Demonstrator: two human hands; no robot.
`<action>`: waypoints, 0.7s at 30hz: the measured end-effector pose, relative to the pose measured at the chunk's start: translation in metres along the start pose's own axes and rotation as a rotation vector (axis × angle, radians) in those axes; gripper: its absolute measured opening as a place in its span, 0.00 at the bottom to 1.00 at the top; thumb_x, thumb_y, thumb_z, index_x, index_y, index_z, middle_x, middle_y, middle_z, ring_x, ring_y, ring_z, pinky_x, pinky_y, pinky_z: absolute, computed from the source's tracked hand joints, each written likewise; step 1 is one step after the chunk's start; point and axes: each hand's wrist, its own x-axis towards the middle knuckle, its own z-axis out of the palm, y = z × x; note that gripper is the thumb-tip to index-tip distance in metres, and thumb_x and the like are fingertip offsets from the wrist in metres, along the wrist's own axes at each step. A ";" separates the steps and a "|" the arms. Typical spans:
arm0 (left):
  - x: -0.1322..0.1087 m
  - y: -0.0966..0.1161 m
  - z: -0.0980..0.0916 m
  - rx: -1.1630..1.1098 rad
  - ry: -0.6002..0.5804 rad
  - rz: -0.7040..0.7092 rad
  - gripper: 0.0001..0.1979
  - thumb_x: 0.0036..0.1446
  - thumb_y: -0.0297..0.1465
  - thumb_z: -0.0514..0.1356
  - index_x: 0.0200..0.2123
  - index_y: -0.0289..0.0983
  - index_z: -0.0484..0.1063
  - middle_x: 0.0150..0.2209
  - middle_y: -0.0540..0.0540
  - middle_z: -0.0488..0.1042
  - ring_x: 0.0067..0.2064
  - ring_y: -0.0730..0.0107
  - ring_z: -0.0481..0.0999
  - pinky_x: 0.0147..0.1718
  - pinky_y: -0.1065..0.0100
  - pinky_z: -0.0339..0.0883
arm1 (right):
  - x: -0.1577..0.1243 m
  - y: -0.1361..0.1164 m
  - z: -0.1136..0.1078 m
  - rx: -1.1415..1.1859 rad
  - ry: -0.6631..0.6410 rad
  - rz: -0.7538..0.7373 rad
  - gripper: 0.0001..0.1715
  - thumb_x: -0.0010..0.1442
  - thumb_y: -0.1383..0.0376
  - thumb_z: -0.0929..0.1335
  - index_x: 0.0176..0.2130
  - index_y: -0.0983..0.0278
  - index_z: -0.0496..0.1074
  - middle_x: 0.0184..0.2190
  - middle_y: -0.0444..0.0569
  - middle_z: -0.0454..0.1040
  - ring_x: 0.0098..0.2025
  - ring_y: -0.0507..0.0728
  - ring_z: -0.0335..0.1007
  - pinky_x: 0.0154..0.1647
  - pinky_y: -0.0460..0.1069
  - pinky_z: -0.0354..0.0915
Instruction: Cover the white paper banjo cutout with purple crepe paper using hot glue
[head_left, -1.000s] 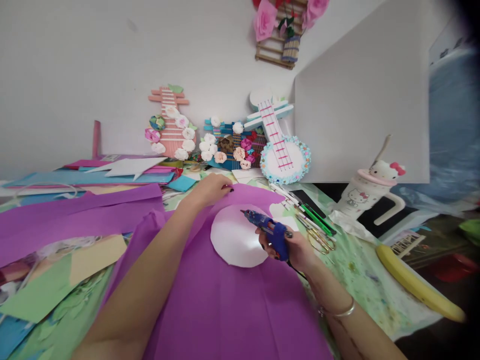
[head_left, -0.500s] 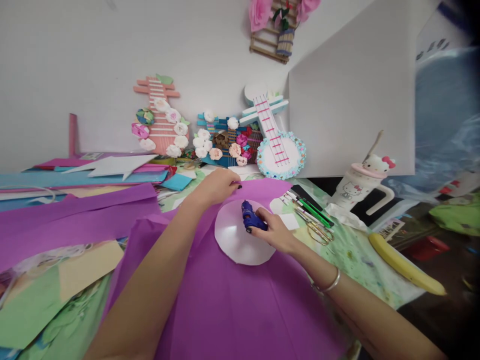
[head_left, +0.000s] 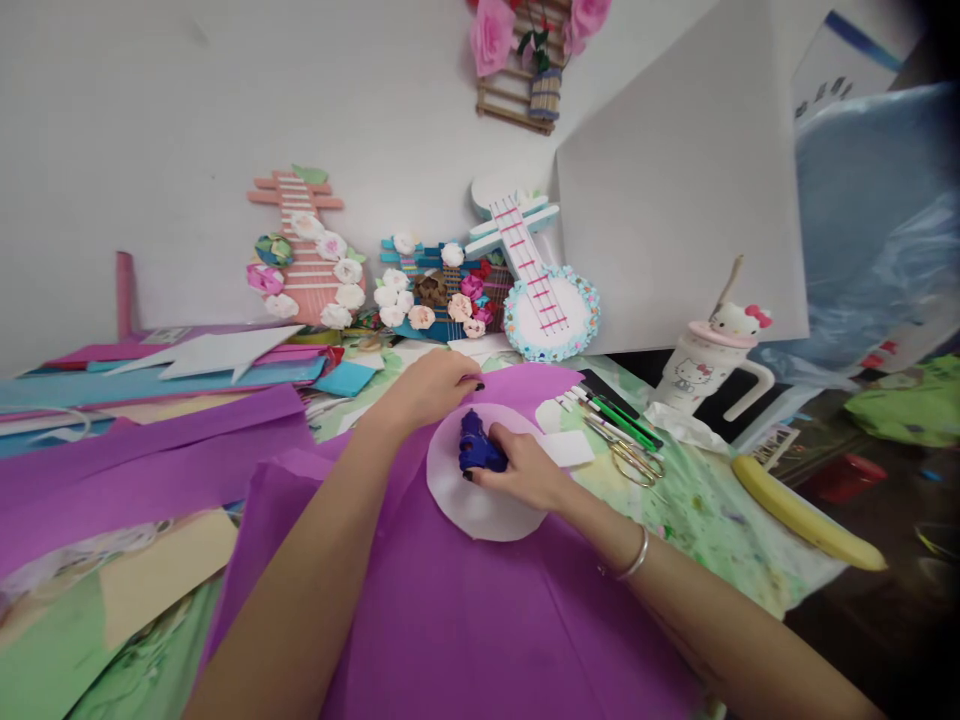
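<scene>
A large purple paper sheet [head_left: 465, 620] covers the table in front of me, with a white paper circle [head_left: 450, 490] lying on it. My right hand [head_left: 525, 475] is closed around a blue glue gun [head_left: 476, 450], its nozzle pointing down at the circle's far edge. My left hand [head_left: 431, 385] rests on the purple sheet just beyond the circle, fingers curled and pressing the paper down.
Scissors [head_left: 637, 462] and green pens [head_left: 622, 415] lie right of the circle. A cartoon-cat mug [head_left: 701, 370] and a banana [head_left: 802, 515] sit further right. Paper-flower crafts [head_left: 442, 290] lean on the wall. Coloured paper sheets [head_left: 150, 420] pile at the left. A white board [head_left: 675, 200] stands behind.
My right hand has brought the glue gun from the circle's right side leftward and tipped its nozzle down onto the circle's far edge. The left hand stays put.
</scene>
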 end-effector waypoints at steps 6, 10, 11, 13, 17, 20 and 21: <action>0.000 0.001 0.000 -0.005 -0.009 -0.008 0.12 0.56 0.27 0.53 0.32 0.35 0.77 0.32 0.45 0.79 0.34 0.67 0.74 0.33 0.70 0.59 | -0.002 -0.007 0.004 0.008 -0.012 -0.031 0.22 0.51 0.48 0.68 0.32 0.62 0.60 0.25 0.42 0.66 0.26 0.51 0.59 0.25 0.46 0.48; -0.001 0.000 -0.001 0.003 -0.020 -0.007 0.12 0.56 0.26 0.53 0.31 0.35 0.77 0.32 0.45 0.79 0.34 0.67 0.74 0.33 0.69 0.59 | -0.002 -0.010 0.004 0.014 -0.026 -0.064 0.22 0.51 0.48 0.68 0.32 0.62 0.61 0.25 0.42 0.66 0.26 0.51 0.59 0.25 0.46 0.48; -0.001 0.000 -0.001 0.002 -0.020 -0.008 0.12 0.56 0.26 0.53 0.32 0.35 0.77 0.33 0.45 0.79 0.35 0.67 0.74 0.34 0.69 0.60 | -0.002 -0.010 0.003 0.011 -0.025 -0.063 0.22 0.51 0.48 0.68 0.32 0.62 0.61 0.25 0.42 0.66 0.26 0.51 0.59 0.25 0.46 0.48; -0.001 0.000 -0.001 0.003 -0.025 -0.012 0.12 0.56 0.26 0.53 0.33 0.35 0.77 0.34 0.45 0.79 0.36 0.67 0.74 0.35 0.69 0.60 | -0.002 -0.008 0.002 0.005 -0.018 -0.048 0.22 0.51 0.48 0.68 0.31 0.62 0.60 0.25 0.42 0.66 0.26 0.50 0.58 0.25 0.46 0.47; -0.001 -0.001 0.000 0.016 -0.049 -0.014 0.12 0.56 0.27 0.52 0.32 0.35 0.77 0.33 0.45 0.79 0.36 0.66 0.74 0.35 0.69 0.61 | -0.003 0.000 -0.001 0.006 0.000 -0.005 0.23 0.51 0.47 0.68 0.31 0.62 0.59 0.24 0.41 0.64 0.26 0.50 0.57 0.25 0.46 0.47; -0.001 -0.002 0.000 0.021 -0.051 -0.009 0.13 0.57 0.27 0.52 0.31 0.35 0.77 0.32 0.45 0.78 0.35 0.66 0.74 0.34 0.69 0.60 | -0.005 0.009 -0.005 0.008 0.008 0.029 0.23 0.51 0.48 0.68 0.31 0.62 0.58 0.24 0.40 0.62 0.25 0.50 0.56 0.25 0.46 0.46; -0.001 -0.002 0.000 0.023 -0.050 -0.009 0.13 0.57 0.28 0.52 0.32 0.35 0.77 0.32 0.45 0.78 0.35 0.66 0.74 0.34 0.69 0.60 | -0.006 0.012 -0.007 0.009 0.012 0.038 0.22 0.51 0.48 0.68 0.31 0.62 0.58 0.24 0.40 0.61 0.25 0.50 0.56 0.25 0.46 0.46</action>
